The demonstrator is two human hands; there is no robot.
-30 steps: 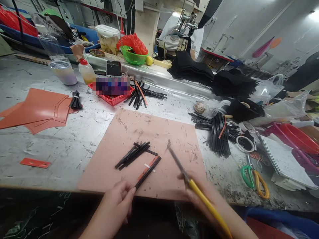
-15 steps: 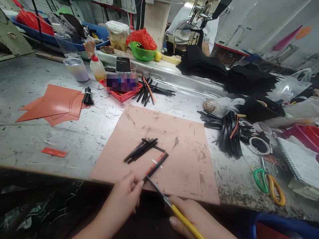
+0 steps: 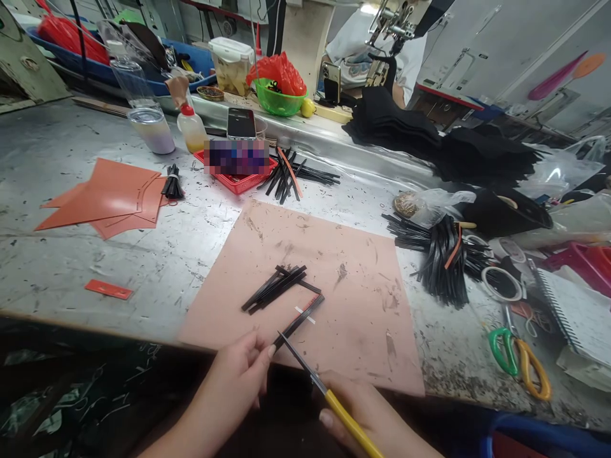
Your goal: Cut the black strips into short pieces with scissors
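Observation:
Between thumb and fingers, my left hand (image 3: 243, 369) pinches the near end of a black strip (image 3: 301, 316) at the front edge of a pink board (image 3: 363, 299). Under the strip a thin orange edge and a white mark show. My right hand (image 3: 356, 407) is closed around yellow-handled scissors (image 3: 351, 421), whose blades meet the strip just beyond my left fingertips. A small pile of cut black strips (image 3: 274, 287) lies on the board, up and left of the held strip.
Orange sheets (image 3: 112, 194) and a red piece (image 3: 109, 289) lie at left. A red basket (image 3: 241, 184) stands behind the board. At right are a black strip bundle (image 3: 442, 261), green-and-orange scissors (image 3: 532, 369) and a notebook (image 3: 577, 312).
The black strip now covers most of the orange piece beneath it. The scissor blades look slightly more open at the strip. The whole view has shifted a little.

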